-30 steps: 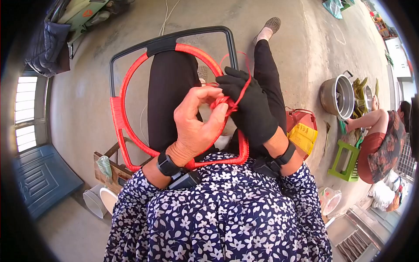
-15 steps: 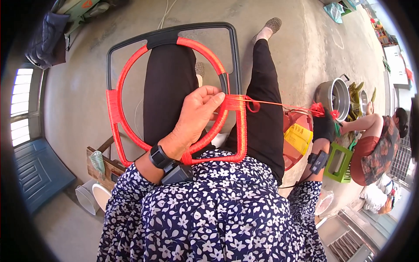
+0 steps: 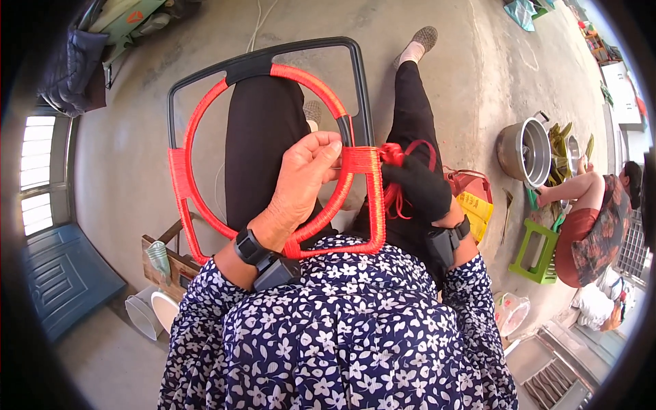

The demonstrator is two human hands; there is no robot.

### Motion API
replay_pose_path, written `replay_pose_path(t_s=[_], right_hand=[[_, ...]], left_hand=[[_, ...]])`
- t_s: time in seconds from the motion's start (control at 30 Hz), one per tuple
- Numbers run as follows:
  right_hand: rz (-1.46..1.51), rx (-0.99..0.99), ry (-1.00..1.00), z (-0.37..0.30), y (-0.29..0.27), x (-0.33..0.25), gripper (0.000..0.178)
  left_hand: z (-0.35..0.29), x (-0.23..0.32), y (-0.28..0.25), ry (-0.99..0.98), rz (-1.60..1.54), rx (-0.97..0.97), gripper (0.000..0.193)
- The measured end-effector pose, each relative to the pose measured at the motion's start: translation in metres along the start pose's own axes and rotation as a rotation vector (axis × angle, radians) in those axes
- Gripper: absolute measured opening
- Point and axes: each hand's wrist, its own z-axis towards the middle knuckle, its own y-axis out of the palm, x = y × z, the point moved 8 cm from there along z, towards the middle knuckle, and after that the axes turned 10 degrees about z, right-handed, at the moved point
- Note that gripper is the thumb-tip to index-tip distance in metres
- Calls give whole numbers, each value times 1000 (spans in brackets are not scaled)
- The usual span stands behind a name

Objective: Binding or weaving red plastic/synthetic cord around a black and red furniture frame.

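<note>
A black frame (image 3: pixel 363 89) with a round inner ring (image 3: pixel 311 80) lies across my lap, much of both wound tightly in red cord. My left hand (image 3: pixel 301 184), bare, pinches the ring's right side, where a black stretch shows just above the red winding. What lies between the fingertips is partly hidden. Close beside the frame's right bar is my right hand (image 3: pixel 421 190), in a black glove, its fingers closed on a bundle of red cord (image 3: pixel 391 153). A loop of the cord rises above that hand and loose strands hang below it.
At right stand a metal pot (image 3: pixel 525 150), a green plastic stool (image 3: pixel 534 253) and a seated person (image 3: pixel 581 229) beside long green leaves (image 3: pixel 562 150). A red bag with a yellow packet (image 3: pixel 476 212) lies near my right knee. A wooden stool (image 3: pixel 160 266) is at left.
My right hand has come in from far right to the frame's right bar, bringing the cord bundle; the taut cord is now slack. My left hand keeps its grip, and the frame has shifted slightly.
</note>
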Motion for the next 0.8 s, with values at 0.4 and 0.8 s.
replay_pose_path(t_s=[0.4, 0.8], right_hand=[[1231, 193, 191, 12, -9, 18, 28], [-590, 484, 206, 19, -70, -7, 15]], left_hand=[[3, -8, 2, -99, 36, -78, 14], [5, -6, -1, -63, 160, -56, 20]])
